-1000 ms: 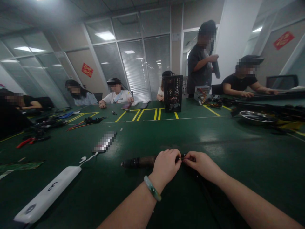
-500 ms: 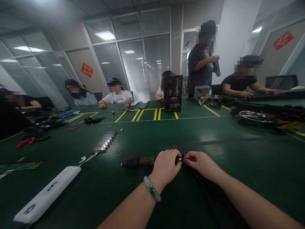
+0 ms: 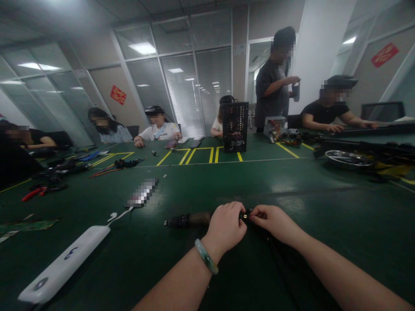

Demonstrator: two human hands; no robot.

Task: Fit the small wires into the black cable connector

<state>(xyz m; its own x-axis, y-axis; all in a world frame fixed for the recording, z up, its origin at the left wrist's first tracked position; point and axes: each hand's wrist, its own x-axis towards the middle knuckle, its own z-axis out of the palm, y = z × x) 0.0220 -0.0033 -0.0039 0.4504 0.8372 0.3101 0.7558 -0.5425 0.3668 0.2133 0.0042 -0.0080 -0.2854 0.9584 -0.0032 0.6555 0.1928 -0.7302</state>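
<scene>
My left hand (image 3: pixel 226 226) is closed around the near end of a dark cylindrical tool (image 3: pixel 187 220) that lies across the green table (image 3: pixel 292 181). A pale green bracelet sits on that wrist. My right hand (image 3: pixel 274 222) pinches a small black connector (image 3: pixel 246 214) with a pale mark, right at the tool's end, fingertips touching those of the left hand. A dark cable (image 3: pixel 279 259) runs from there back toward me under my right forearm.
A white power bank (image 3: pixel 61 268) with a white cable lies front left. Beyond it are a blurred phone (image 3: pixel 142 193), red-handled pliers (image 3: pixel 42 190), a black computer case (image 3: pixel 235 126), and a metal dish (image 3: pixel 349 158) at the right. Several people sit or stand round the table's far side.
My hands have barely moved; the small connector between my fingertips has turned slightly. The standing person at the back has lowered and shifted the object in their hand.
</scene>
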